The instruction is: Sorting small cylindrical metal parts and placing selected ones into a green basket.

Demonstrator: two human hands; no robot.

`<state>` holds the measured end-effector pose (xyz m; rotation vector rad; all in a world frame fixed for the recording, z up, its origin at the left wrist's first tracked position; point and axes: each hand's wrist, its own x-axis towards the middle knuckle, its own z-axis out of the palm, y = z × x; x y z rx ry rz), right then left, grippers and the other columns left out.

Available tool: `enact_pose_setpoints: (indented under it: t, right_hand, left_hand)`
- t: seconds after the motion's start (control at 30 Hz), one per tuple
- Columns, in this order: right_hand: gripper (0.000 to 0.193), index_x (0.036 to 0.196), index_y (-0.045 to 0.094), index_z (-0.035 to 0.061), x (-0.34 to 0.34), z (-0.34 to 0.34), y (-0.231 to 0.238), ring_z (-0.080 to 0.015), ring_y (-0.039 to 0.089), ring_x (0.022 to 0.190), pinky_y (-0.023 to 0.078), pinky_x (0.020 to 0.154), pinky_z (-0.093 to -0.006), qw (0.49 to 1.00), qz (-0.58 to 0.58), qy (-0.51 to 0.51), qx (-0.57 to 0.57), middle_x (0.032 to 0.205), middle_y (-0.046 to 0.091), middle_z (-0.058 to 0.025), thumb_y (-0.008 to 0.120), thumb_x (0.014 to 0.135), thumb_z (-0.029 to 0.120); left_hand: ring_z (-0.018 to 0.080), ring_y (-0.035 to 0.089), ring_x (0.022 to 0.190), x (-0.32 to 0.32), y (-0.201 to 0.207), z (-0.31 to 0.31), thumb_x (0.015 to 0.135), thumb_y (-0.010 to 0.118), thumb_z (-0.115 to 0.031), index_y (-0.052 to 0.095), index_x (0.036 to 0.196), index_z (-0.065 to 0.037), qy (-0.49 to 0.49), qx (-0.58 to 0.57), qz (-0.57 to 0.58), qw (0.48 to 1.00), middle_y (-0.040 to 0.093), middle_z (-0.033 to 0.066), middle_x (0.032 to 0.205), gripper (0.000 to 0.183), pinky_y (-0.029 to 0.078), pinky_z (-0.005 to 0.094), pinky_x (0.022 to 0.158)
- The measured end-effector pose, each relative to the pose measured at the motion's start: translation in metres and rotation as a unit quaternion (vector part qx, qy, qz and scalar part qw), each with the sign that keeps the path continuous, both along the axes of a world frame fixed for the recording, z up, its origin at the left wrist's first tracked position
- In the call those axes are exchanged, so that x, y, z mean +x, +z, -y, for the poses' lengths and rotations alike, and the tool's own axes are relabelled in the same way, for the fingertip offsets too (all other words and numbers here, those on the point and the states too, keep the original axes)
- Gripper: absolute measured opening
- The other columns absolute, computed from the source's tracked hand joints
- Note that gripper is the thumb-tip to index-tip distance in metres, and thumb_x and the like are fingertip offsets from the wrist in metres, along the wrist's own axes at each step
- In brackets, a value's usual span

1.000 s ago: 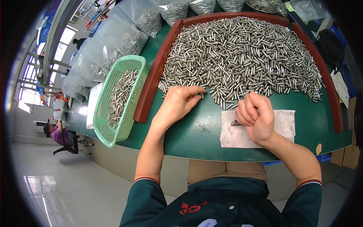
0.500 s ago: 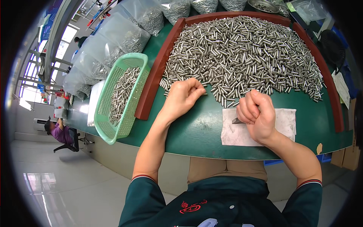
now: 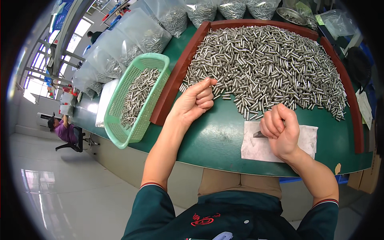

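Sorting in progress. Left hand [image 3: 196,102] clenched, apparently on pins, at the 9 o'clock edge of the heap of short silver metal pins [image 3: 268,68]. Right hand [image 3: 282,130] grips a small grey blade [image 3: 259,134] over the white cloth [image 3: 262,146]. Next likely: transfer toward the green plastic basket [image 3: 136,100], needing a secure grip.

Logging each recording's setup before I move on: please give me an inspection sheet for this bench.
Surface: green table with a brown raised border.
Job's things: big heap of small metal cylinders; more in a green mesh basket at the left; white cloth.
Clutter: clear bags of cylinders along the far edge, metal bowl.
Hands: left hand curled shut at the heap's edge; right hand fisted over the cloth, gripping a small dark tool.
Cables: nothing seen.
Surroundings: shiny floor, windows, a seated person far left.
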<state>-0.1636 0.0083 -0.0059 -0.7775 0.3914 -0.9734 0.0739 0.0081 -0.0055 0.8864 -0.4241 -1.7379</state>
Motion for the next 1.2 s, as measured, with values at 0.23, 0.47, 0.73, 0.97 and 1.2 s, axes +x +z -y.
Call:
enact_pose_setpoints:
  t: [0.23,0.47,0.73,0.97,1.2]
  right_hand:
    - [0.042,0.047,0.026,0.0106,-0.001,0.003,0.001,-0.0086,0.018,0.039,0.018,0.038,-0.0242,1.000,-0.004,-0.006,0.011,0.041,0.026,-0.0004,0.033,0.087,0.021]
    - [0.041,0.047,0.026,0.0106,0.003,0.003,0.003,-0.0087,0.017,0.038,0.017,0.038,-0.0240,1.000,0.002,-0.005,0.018,0.041,0.025,0.0001,0.034,0.086,0.022]
    - [0.042,0.047,0.027,0.0114,0.002,-0.004,-0.001,-0.0084,0.017,0.035,0.017,0.036,-0.0242,1.000,0.002,-0.021,0.015,0.040,0.023,0.0010,0.034,0.087,0.023]
    - [0.042,0.049,0.026,0.0132,0.003,-0.006,0.005,-0.0083,0.016,0.035,0.016,0.036,-0.0240,1.000,0.000,-0.012,0.000,0.040,0.021,0.0023,0.032,0.089,0.026]
    - [0.042,0.050,0.025,0.0131,0.008,-0.009,0.009,-0.0086,0.015,0.037,0.017,0.037,-0.0242,1.000,0.002,-0.009,-0.007,0.041,0.021,0.0027,0.031,0.089,0.025]
  left_hand:
    - [0.0032,0.018,0.044,-0.002,0.001,0.003,0.089,0.046,-0.023,0.055,0.097,0.001,-0.014,0.005,-0.019,1.000,0.021,-0.0074,0.050,0.027,0.018,0.0177,0.040]
    - [0.0040,0.020,0.046,0.001,0.006,-0.001,0.091,0.041,-0.027,0.049,0.106,0.001,-0.009,-0.037,-0.008,0.999,0.022,-0.0060,0.053,0.033,0.019,0.0183,0.041]
    - [0.0019,0.023,0.045,0.024,0.057,-0.041,0.090,0.043,-0.023,0.051,0.101,0.001,0.220,-0.240,0.305,0.895,0.029,-0.0076,0.053,0.027,0.019,0.0176,0.040]
    - [0.0223,0.056,0.063,0.099,0.079,-0.111,0.087,0.045,-0.027,0.054,0.099,-0.001,0.380,-0.054,0.779,0.496,0.059,0.0098,0.069,0.030,0.042,0.0330,0.060]
    - [0.0171,0.050,0.101,0.123,0.064,-0.182,0.090,0.038,-0.037,0.053,0.106,0.002,0.404,-0.129,0.611,0.669,0.057,0.0085,0.103,0.045,0.035,0.0271,0.089]
